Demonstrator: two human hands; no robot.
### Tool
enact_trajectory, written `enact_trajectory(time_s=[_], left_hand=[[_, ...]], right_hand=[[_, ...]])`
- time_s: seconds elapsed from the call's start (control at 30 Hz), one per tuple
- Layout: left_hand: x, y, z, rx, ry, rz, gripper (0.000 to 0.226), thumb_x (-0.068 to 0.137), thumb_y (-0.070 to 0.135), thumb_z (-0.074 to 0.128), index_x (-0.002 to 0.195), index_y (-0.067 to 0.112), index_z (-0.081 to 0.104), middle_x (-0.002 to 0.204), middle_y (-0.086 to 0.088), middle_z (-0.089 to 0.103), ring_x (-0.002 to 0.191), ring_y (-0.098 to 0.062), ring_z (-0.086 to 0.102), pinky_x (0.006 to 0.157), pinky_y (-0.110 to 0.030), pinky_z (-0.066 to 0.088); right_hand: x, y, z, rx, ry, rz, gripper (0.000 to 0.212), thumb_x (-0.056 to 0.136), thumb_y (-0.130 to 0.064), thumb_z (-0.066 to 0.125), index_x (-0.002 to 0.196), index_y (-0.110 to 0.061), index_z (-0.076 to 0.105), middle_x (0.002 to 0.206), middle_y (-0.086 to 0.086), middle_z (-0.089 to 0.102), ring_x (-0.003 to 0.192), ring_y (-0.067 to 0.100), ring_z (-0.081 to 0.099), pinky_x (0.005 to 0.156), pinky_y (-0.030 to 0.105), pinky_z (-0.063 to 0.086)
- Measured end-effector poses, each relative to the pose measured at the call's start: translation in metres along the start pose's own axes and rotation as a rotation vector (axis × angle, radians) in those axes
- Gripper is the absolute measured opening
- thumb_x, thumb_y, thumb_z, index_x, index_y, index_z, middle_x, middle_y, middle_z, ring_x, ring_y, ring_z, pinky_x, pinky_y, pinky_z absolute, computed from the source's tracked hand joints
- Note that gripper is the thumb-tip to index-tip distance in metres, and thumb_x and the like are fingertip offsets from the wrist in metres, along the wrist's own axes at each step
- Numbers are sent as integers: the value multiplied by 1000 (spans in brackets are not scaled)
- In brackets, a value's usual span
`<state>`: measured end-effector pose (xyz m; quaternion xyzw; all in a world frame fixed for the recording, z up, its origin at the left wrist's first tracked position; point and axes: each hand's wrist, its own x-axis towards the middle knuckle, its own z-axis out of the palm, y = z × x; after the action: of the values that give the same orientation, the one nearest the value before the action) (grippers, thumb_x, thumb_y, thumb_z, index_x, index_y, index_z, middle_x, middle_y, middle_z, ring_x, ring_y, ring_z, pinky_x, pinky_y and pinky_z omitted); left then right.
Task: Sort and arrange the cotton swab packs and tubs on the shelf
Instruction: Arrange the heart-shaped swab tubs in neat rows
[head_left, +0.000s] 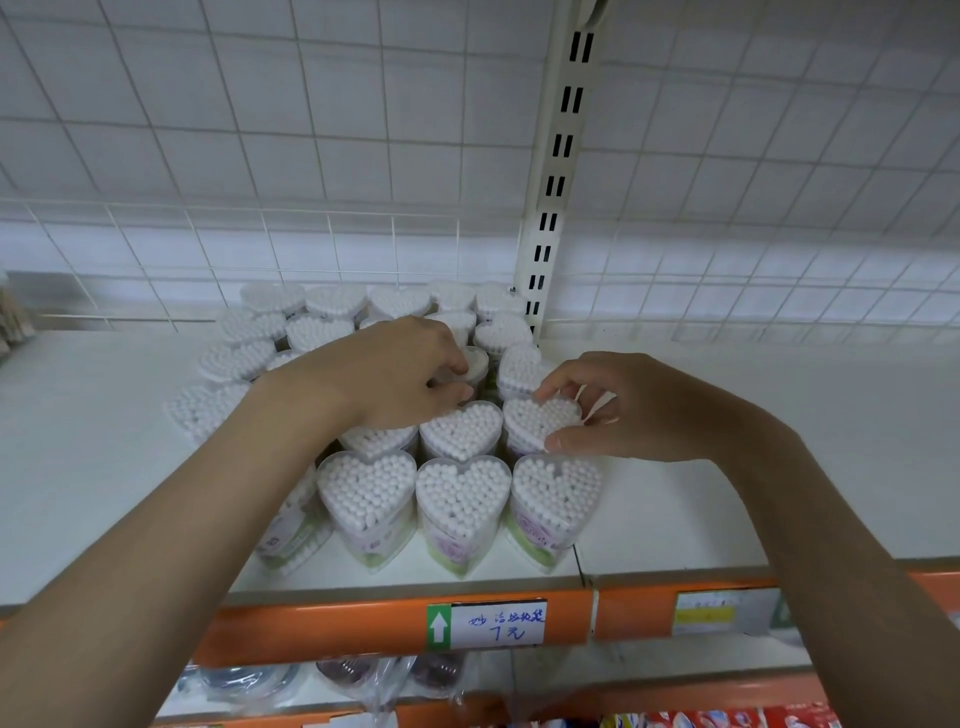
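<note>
Several clear heart-shaped tubs of white cotton swabs stand in rows on a white shelf, from the front edge back to the wire grid. My left hand reaches over the middle rows, its fingers curled round a tub with a round white top, mostly hidden under the hand. My right hand pinches the rim of a heart tub in the second row at the right, thumb at its front and fingers at its back.
An orange shelf edge carries a handwritten price label. A slotted white upright stands behind the tubs. Bagged goods lie on the lower shelf. Brown items sit at the far left.
</note>
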<state>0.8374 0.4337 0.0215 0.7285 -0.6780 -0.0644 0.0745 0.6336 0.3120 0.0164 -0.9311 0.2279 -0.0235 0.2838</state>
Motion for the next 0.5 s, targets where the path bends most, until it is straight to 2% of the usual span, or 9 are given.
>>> enact_trajectory(time_s=[0.1, 0.2, 0.27, 0.33, 0.43, 0.5], left_hand=[[3, -2, -3, 1, 19, 7, 31, 95, 33, 46, 115, 18, 63, 120, 2, 58, 97, -12, 52, 89, -34, 45], [10, -7, -8, 14, 30, -5, 29, 95, 26, 47, 119, 20, 61, 123, 0, 56, 93, -10, 46, 90, -33, 42], [15, -10, -11, 17, 26, -15, 29, 94, 20, 46, 119, 19, 62, 123, -1, 56, 102, -15, 50, 94, -37, 42], [19, -11, -13, 14, 23, -21, 30, 93, 16, 46, 117, 19, 63, 122, -2, 58, 109, -19, 52, 95, -40, 42], [23, -12, -15, 15, -2, -40, 28, 92, 16, 48, 114, 19, 65, 115, 0, 62, 99, -15, 54, 92, -36, 44], [25, -13, -15, 17, -19, -50, 25, 92, 24, 51, 113, 20, 65, 112, 3, 62, 92, -11, 51, 87, -29, 44]], right_hand=[[2, 1, -5, -31, 50, -3, 33, 75, -48, 66, 106, -36, 60, 98, -17, 57, 87, 1, 59, 78, 23, 50], [13, 3, -12, -61, 188, -24, 21, 83, -36, 64, 101, -25, 65, 86, -15, 60, 76, 1, 60, 67, 13, 47], [22, 2, -16, -83, 226, -19, 14, 86, -28, 63, 98, -21, 65, 80, -17, 58, 71, -1, 58, 61, 8, 43], [31, 1, -17, -111, 237, -19, 13, 87, -27, 62, 97, -18, 65, 78, -17, 56, 71, -1, 56, 61, 10, 41], [46, -2, -18, -174, 232, -28, 20, 86, -34, 63, 93, -15, 64, 86, -7, 61, 74, 1, 55, 62, 14, 40], [54, -4, -17, -217, 202, -4, 30, 83, -44, 63, 93, -16, 60, 91, -3, 62, 76, 7, 56, 62, 16, 41]])
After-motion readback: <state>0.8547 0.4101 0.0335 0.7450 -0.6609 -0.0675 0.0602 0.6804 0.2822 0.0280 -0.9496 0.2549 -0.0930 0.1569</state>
